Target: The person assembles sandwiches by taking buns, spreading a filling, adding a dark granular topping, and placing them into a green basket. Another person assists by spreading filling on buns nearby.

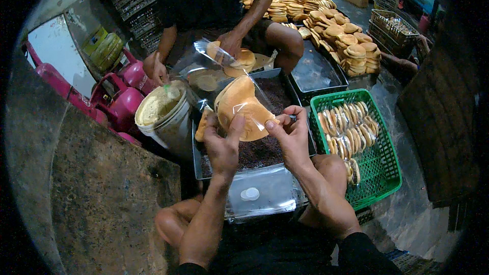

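Left hand [222, 147] part closed on the lower left of a bagged bun [237, 109], thumb flat against its face, fingers mostly hidden behind. Right hand [291, 135] in a tight pinch, thumb and forefinger at the bun's right corner; cannot tell whether they grip bread or only film [257, 118]. Bagged bun tilted up in mid-air over a metal tray [197, 165], film glinting across its face. Dark granules [260, 155] spread over the tray below. Bread piece [203, 124] beside the left hand; whether separate or part of the same bun, unclear.

Near end of tray: clear bags [272, 188] in a stack, small white disc [249, 194] on top. To the right, green crate [388, 175] with rows of packed buns [351, 135], stood on edge. To the left, white bucket [178, 125] of pale cream [162, 104]. Person opposite [209, 2], one hand [160, 74] at the bucket, the other [230, 43] by a bun stack [245, 60] near the tray's far end. Beyond, loose buns [356, 53] heaped high; pink cylinders [127, 106] left of the bucket.
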The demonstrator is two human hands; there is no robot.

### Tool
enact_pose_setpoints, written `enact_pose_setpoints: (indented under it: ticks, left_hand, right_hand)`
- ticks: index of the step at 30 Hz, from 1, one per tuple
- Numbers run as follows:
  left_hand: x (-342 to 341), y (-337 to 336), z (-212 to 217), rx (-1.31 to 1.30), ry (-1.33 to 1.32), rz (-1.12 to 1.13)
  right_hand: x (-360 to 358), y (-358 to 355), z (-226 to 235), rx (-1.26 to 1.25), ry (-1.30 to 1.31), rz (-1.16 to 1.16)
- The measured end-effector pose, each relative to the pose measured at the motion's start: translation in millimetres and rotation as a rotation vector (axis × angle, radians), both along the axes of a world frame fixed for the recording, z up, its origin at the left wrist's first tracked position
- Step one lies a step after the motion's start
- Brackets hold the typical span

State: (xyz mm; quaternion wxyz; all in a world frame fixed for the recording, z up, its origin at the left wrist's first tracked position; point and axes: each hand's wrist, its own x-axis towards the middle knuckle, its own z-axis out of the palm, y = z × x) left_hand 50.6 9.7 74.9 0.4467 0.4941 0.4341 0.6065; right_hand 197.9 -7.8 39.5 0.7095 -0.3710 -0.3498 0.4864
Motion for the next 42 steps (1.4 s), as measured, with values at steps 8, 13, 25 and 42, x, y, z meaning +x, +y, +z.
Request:
enact_pose_setpoints:
  ticks: [8, 13, 25, 42]
  left_hand:
    - [1.2, -0.5, -11.1, 0.213, 0.251, -0.253]
    - [-25.9, 17.2, 6.3, -0.013, 0.025, -0.274]
    - [1.1, 7.2, -123.9, -0.543, -1.154, -0.129]
    - [173.5, 4.0, -68.7, -0.085, 0.442, -0.711]
  right_hand:
    - [7.8, 0.2, 3.9, -0.063, 0.337, -0.011]
    - [33.4, 6.6, -3.8, -0.031, -0.175, 0.026]
    - [8.9, 8.6, 4.9, 0.576, -1.06, -0.382]
    - [245.1, -46.9, -45.6, -0.279, -1.219, -0.438]
